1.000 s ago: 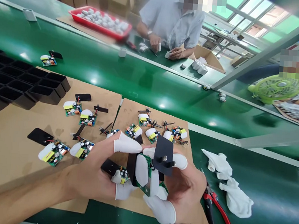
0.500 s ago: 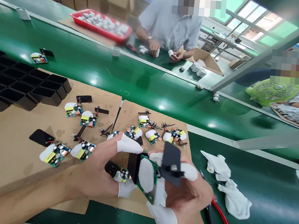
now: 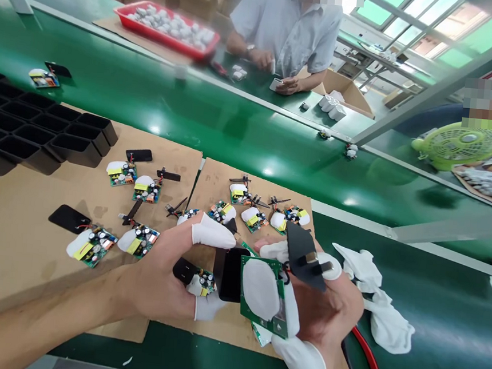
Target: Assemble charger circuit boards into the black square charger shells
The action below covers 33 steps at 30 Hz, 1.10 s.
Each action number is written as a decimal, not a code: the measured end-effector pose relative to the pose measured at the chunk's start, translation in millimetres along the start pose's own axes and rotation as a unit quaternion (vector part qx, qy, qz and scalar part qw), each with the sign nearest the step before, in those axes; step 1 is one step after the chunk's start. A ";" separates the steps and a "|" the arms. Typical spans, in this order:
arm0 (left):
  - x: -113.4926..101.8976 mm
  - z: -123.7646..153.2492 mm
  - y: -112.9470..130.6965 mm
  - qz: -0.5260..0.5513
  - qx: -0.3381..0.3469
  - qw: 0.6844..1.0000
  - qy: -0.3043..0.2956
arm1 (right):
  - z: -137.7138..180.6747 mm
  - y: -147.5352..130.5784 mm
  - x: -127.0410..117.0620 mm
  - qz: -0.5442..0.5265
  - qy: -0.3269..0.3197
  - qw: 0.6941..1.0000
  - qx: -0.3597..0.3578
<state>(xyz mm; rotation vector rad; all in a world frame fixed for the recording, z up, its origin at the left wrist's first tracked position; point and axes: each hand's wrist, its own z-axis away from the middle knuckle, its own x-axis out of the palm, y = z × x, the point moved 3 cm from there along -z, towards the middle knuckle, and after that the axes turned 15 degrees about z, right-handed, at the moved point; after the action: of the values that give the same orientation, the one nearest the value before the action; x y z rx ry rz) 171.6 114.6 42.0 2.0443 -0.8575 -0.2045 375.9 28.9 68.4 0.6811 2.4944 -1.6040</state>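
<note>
My right hand [image 3: 321,311], wearing white finger cots, grips a green circuit board [image 3: 264,295] with a white oval pad facing me and a black plug plate [image 3: 304,255] with metal prongs hanging from it by wires. My left hand [image 3: 169,278], also in finger cots, pinches a black rectangular housing [image 3: 229,275] right beside the board. Under my hands lies another board with its black plate [image 3: 192,277] on the cardboard sheet [image 3: 8,244].
Several more boards with black plug plates [image 3: 142,190] are scattered on the cardboard. A black compartment tray [image 3: 39,137] stands left. Red-handled pliers [image 3: 366,356] and white cloth gloves [image 3: 378,299] lie right. A person [image 3: 285,33] works across the green conveyor [image 3: 233,132] beside a red tray [image 3: 165,25].
My right hand has turned the board so its white pad faces me and moved it to the right; the black plug plate has swung up and right. The left hand's housing now shows more.
</note>
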 end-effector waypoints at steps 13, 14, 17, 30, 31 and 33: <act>-0.1 -6.2 4.0 -0.001 0.006 1.000 -0.013 | -22.2 -19.8 8.2 -0.014 -0.068 0.995 -0.069; 0.2 -5.8 3.6 -0.002 0.002 1.000 -0.012 | -22.9 -19.8 8.6 -0.015 -0.068 0.995 -0.072; 0.3 -4.5 2.5 0.001 0.002 1.000 0.000 | -24.5 -19.9 9.5 -0.004 -0.065 0.995 -0.078; -1.5 -10.2 5.3 -0.016 0.022 0.999 -0.017 | -24.7 -20.7 9.9 0.002 -0.082 0.994 -0.076; -1.3 -10.3 5.4 -0.014 0.020 1.000 -0.019 | -24.9 -21.0 10.1 0.003 -0.083 0.993 -0.079; -1.0 -10.7 5.6 -0.013 0.014 1.000 -0.023 | -25.5 -20.6 10.3 0.008 -0.081 0.994 -0.079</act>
<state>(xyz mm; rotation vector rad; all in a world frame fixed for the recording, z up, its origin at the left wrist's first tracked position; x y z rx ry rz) 172.7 120.3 52.6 2.0845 -0.8657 -0.2558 362.0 47.6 93.7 0.5275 2.4563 -1.3780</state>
